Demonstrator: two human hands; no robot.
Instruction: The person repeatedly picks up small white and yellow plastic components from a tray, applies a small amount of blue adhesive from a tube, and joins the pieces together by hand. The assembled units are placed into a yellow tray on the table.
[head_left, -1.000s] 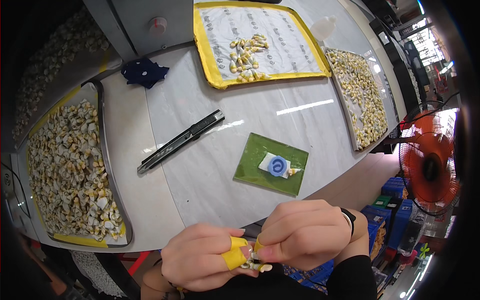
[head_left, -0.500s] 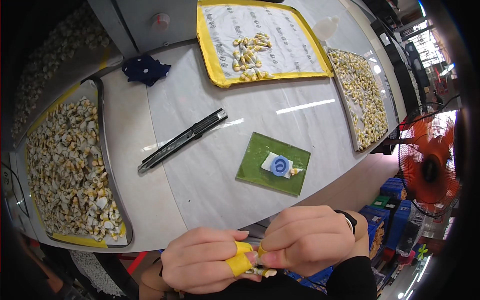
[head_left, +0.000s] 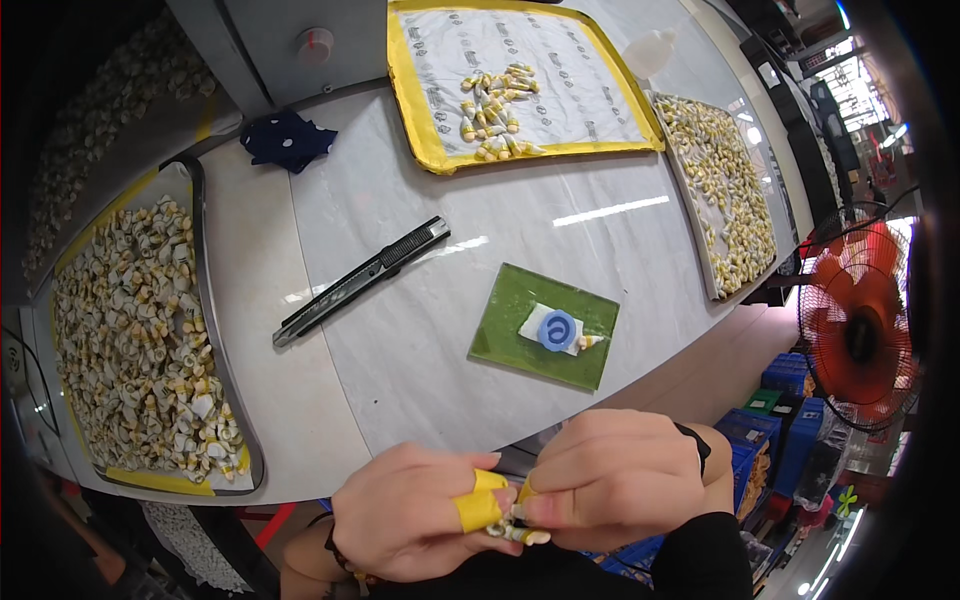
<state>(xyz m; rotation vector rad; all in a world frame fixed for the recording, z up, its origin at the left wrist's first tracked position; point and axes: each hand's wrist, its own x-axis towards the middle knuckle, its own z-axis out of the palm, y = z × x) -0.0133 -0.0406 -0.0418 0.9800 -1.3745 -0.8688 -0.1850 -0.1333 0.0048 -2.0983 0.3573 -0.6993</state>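
Close in front of my body, my left hand [head_left: 408,515] and my right hand [head_left: 618,482] meet with their fingertips together. Yellow tape wraps fingers on both. Small white-and-yellow pieces [head_left: 522,534] stick out beneath my left fingers, closed around them. My right thumb and forefinger pinch at the same spot; the tip of what they grip is mostly covered. On the table ahead lies a green glass-like slab [head_left: 510,320], bearing a white pad, a round blue cap [head_left: 557,331] and one small white-and-yellow piece [head_left: 590,342].
A black utility knife [head_left: 365,280] lies left of the slab. Trays of similar pieces stand at the left [head_left: 250,465], at the back [head_left: 405,110] and at the right [head_left: 688,215]. Dark blue dotted cloth [head_left: 287,142] sits near the back left; an orange fan [head_left: 860,330] is at right.
Both hands stay together in front of my body, with small finger shifts. The left hand has turned slightly and the pieces under it have moved a little. The whole view has shifted slightly.
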